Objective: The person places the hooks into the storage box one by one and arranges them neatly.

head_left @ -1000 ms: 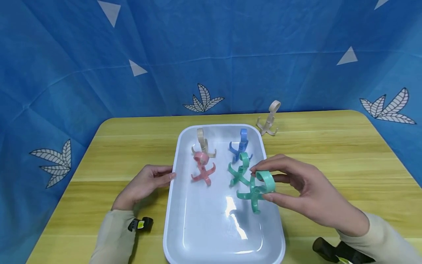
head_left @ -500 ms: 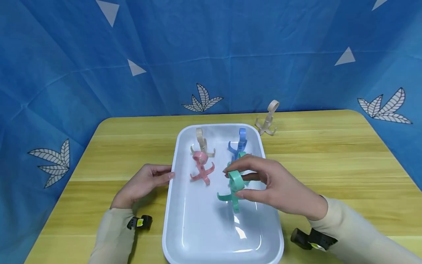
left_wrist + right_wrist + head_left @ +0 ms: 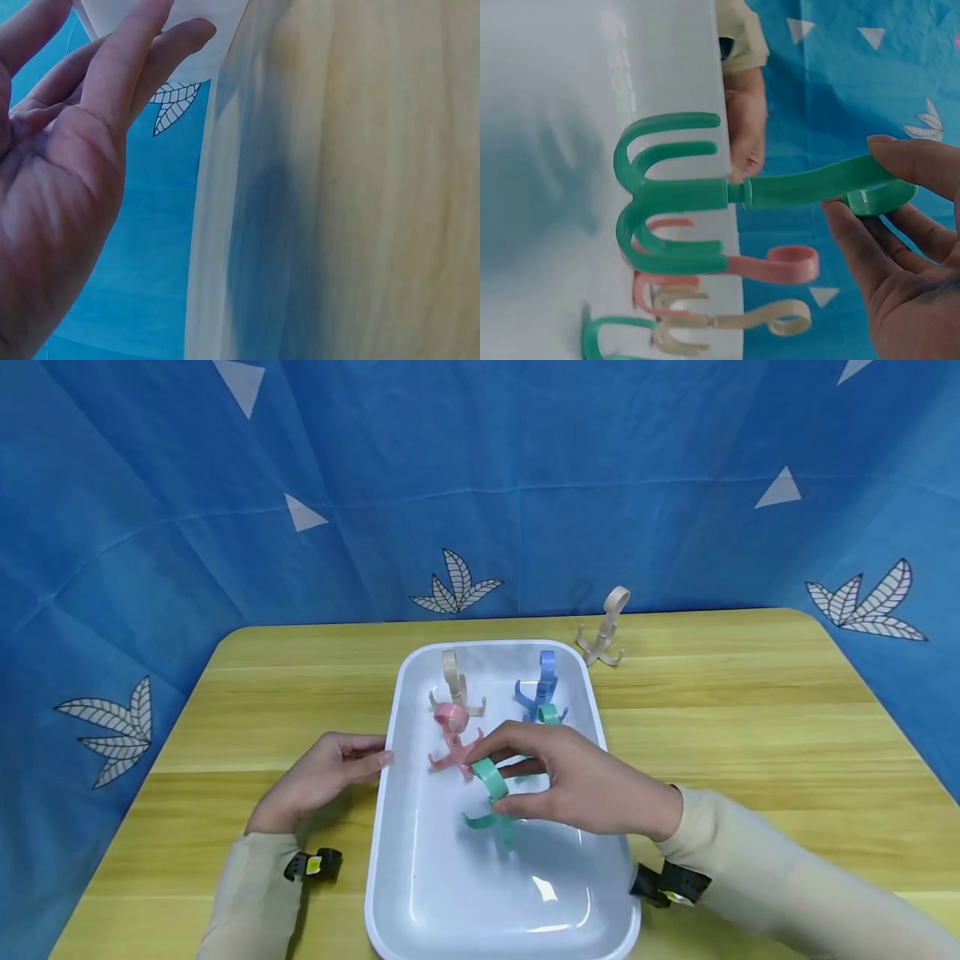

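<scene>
Thumb and fingers of my right hand (image 3: 577, 781) pinch the loop end of a green four-pronged hook (image 3: 682, 195) above the white tray (image 3: 450, 893). Its prongs point down toward the tray floor in the head view. At the tray's left rim, my left hand (image 3: 326, 777) touches the edge with fairly straight fingers. Standing inside the tray are a beige hook (image 3: 453, 681), a pink hook (image 3: 452, 718) and a blue hook (image 3: 547, 672). Another green hook (image 3: 549, 714) is there too, mostly hidden behind my right hand.
Beyond the tray's far right corner, one more beige hook (image 3: 606, 628) stands on the wooden table (image 3: 750, 710). A blue patterned cloth (image 3: 637, 493) hangs behind the table. Each forearm wears a black wrist camera (image 3: 675, 883).
My right hand has carried the green hook leftward across the tray, from its right side to near the middle. It now covers much of the other green hook. My left hand stays at the rim.
</scene>
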Available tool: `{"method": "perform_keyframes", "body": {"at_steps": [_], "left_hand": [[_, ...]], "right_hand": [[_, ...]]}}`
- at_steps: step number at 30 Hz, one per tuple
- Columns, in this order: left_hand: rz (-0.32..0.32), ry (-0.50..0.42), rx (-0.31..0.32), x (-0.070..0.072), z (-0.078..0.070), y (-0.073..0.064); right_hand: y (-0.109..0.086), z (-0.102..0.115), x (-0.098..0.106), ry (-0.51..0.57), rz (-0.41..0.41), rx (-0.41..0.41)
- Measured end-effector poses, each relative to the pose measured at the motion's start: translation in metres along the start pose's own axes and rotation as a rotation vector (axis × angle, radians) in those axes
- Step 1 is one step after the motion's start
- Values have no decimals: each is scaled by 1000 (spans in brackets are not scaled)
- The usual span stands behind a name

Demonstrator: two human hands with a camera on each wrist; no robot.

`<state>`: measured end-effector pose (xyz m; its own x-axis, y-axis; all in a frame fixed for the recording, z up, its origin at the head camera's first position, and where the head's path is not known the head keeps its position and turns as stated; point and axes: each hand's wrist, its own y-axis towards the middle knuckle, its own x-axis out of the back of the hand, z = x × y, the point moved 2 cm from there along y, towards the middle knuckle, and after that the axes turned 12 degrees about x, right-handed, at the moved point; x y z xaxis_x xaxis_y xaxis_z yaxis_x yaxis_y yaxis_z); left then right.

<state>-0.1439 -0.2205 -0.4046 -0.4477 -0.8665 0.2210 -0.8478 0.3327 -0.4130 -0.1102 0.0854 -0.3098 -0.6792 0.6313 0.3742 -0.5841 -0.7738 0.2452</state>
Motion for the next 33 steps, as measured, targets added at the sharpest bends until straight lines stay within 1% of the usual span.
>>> {"method": "perform_keyframes", "body": {"at_steps": [4,8,11,15,19,24,27,33], "left_hand": [[-2,6,-1,1,1,-1],[-6,17,-2,2,2,-2],[-7,23,-2,3,3,-2],[-3,22,-6,2,3,-1],[7,17,-17,2,4,0],[19,10,-27,2,4,1],[22,7,-32,2,4,2],[15,10,-28,2,2,2]], "right_hand": [[10,-5,-10,-6,47,1],[20,-8,-17,-36,74,-4],[26,-11,-20,-55,90,-16],[30,-13,-21,-116,111,-6],[32,-16,-21,-176,132,8],[31,-16,-23,-224,155,-11],[29,-13,-21,-252,148,-4],[21,-3,-13,-267,110,27]]}}
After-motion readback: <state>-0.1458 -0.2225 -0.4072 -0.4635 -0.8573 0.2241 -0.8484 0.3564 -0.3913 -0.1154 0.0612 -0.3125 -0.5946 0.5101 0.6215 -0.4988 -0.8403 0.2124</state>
